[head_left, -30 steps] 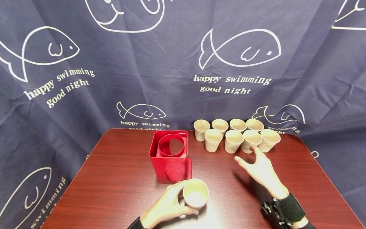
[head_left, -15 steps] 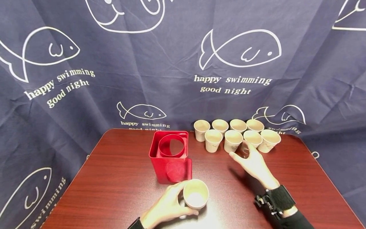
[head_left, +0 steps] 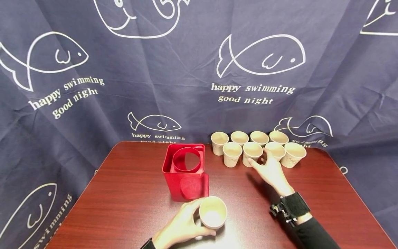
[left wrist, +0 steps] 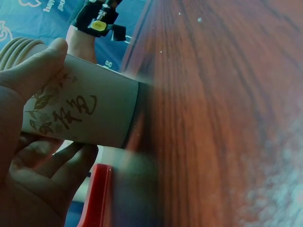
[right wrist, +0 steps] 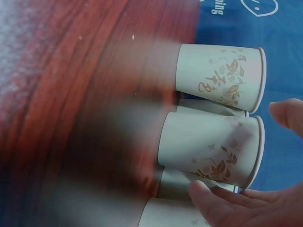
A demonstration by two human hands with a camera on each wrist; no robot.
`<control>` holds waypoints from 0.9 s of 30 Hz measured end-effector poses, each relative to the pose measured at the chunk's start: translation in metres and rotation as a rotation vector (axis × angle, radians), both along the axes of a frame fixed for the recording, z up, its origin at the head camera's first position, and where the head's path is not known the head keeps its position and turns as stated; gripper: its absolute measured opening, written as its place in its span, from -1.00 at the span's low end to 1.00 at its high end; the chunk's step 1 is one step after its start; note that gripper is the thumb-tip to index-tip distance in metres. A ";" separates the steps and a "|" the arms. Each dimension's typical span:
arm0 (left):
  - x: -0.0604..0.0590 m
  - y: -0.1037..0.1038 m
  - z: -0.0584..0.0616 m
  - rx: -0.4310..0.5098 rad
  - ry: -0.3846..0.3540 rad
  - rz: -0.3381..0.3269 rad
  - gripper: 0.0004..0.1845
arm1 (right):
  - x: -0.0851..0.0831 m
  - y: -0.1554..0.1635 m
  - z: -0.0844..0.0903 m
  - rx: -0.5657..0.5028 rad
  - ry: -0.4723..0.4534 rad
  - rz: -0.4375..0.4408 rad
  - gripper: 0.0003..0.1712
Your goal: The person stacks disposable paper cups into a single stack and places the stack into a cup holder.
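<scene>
My left hand (head_left: 183, 221) grips a nested stack of white paper cups (head_left: 212, 211) near the table's front. In the left wrist view, several stacked rims show at the top of the patterned cup (left wrist: 85, 104). My right hand (head_left: 273, 174) reaches to the cup group at the back right, fingers spread around a front-row paper cup (head_left: 252, 152). From the right wrist, the thumb stands apart from that cup's rim (right wrist: 260, 146), while the fingers (right wrist: 203, 191) lie close along its other side.
A red square container (head_left: 175, 186) with a round red ring (head_left: 186, 169) inside its top stands left of the cups. Several more upright paper cups (head_left: 231, 159) fill two rows along the back edge. A printed dark-blue curtain (head_left: 186, 86) hangs behind the brown table (head_left: 124, 200).
My right hand has moved left along the front row, from the third cup to the second. That second cup has shifted slightly left. My left hand holds its stack in place.
</scene>
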State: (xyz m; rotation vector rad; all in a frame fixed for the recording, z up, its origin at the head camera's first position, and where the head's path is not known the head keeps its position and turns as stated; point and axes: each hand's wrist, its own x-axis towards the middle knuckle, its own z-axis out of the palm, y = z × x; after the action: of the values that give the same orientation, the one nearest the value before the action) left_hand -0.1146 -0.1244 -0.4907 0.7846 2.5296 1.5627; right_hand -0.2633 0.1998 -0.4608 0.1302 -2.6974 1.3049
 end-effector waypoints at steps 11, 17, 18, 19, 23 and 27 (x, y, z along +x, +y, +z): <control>0.001 0.000 0.000 -0.013 0.018 0.009 -0.16 | -0.013 -0.009 -0.002 0.015 -0.026 -0.070 0.01; 0.000 0.001 0.000 -0.012 0.012 0.005 -0.17 | -0.013 -0.011 -0.002 0.028 0.004 -0.094 -0.08; 0.000 0.001 0.000 -0.009 0.009 0.004 -0.17 | -0.012 -0.011 -0.002 0.027 0.015 -0.095 -0.11; 0.000 0.001 0.000 -0.007 0.006 0.004 -0.17 | -0.011 -0.012 -0.002 0.030 0.028 -0.093 -0.12; 0.000 0.001 0.001 0.001 -0.010 0.002 -0.17 | -0.004 -0.012 -0.002 0.041 0.074 -0.085 -0.19; 0.000 0.001 0.001 0.009 -0.025 -0.002 -0.17 | 0.005 -0.010 -0.002 0.062 0.079 -0.065 -0.20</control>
State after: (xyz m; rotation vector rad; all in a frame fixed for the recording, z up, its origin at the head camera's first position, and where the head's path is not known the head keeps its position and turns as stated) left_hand -0.1148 -0.1232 -0.4899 0.7640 2.5057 1.5739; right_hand -0.2580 0.1895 -0.4632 0.0980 -2.6528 1.1734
